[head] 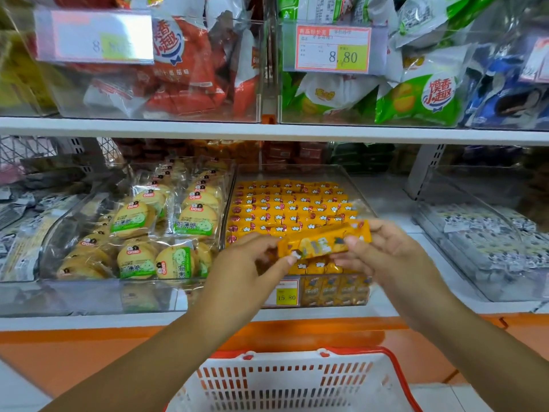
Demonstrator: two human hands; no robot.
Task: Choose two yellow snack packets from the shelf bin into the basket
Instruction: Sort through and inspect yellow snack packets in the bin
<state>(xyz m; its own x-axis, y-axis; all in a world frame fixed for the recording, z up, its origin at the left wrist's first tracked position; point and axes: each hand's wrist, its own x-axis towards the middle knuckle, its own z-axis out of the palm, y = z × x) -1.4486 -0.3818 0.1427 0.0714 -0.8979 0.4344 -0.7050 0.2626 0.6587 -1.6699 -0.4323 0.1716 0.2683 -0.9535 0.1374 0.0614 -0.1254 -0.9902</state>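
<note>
Centre frame, the left hand (255, 258) and right hand (386, 254) each pinch an end of the yellow snack packet (322, 242). I judge it light, crinkly and slippery, so the sealed ends grip best.

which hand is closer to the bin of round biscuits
Left. The left hand is just right of the biscuit bin; the right hand is farther right, gripping the yellow packet.

- Your left hand (252, 257) is seen bare, uncovered across knuckles, fingers and wrist.
- Your right hand (389, 254) is likewise bare; its thumbnail looks short and plain, though blur softens the detail.
- Your left forearm (166, 346) and right forearm (463, 331) are pictured bare all the way to the frame's lower edge, with smooth, slender outlines.
</note>
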